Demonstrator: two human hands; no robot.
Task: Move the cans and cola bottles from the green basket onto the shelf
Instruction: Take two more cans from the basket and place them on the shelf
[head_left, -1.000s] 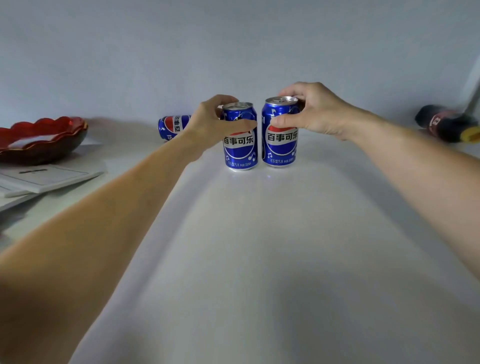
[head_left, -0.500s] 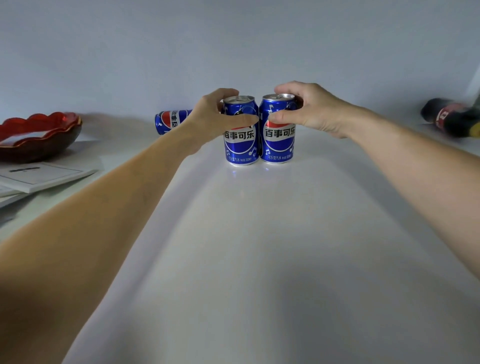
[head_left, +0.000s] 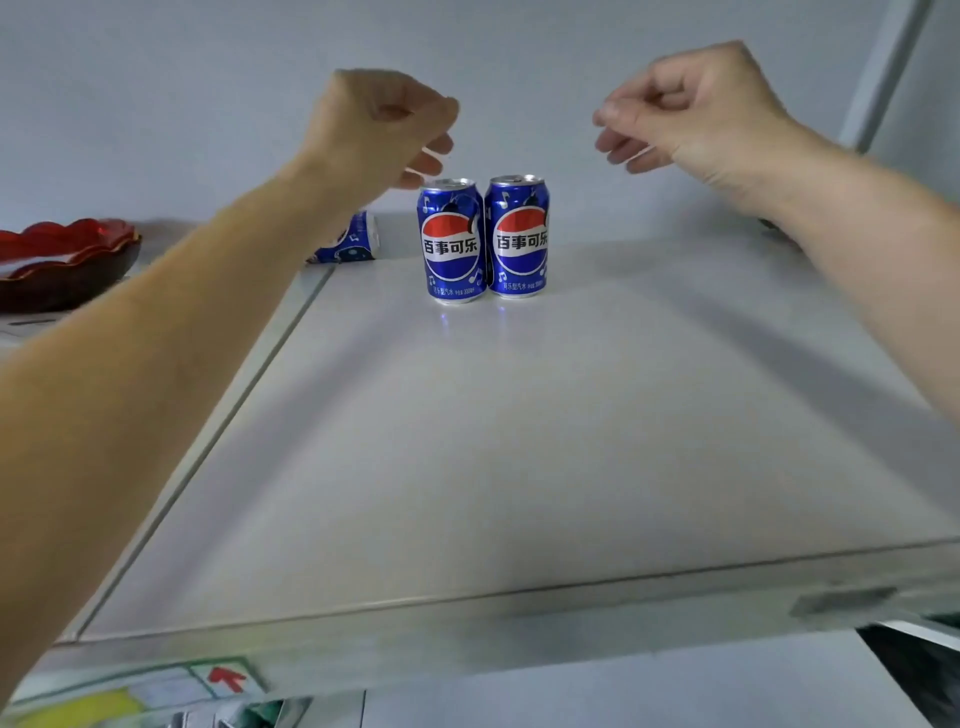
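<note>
Two upright blue cola cans are being shown standing side by side, touching or nearly so, toward the back of the white shelf (head_left: 519, 441): the left can (head_left: 451, 240) and the right can (head_left: 518, 236), both with their labels facing the camera. Neither can is being touched. The left hand (head_left: 374, 130) is being held above and just to the left of the left can, its fingers loosely curled and nothing being gripped; its lowest fingertips (head_left: 423, 166) are hanging close over the can's rim without contact. The right hand (head_left: 691, 109) is being held up and well to the right of the right can, likewise loosely curled and empty. A third can (head_left: 350, 241) is lying on its side behind the left forearm, partly hidden by it. A red bowl (head_left: 62, 260) is being seen at the far left edge. The green basket is not being shown clearly.
</note>
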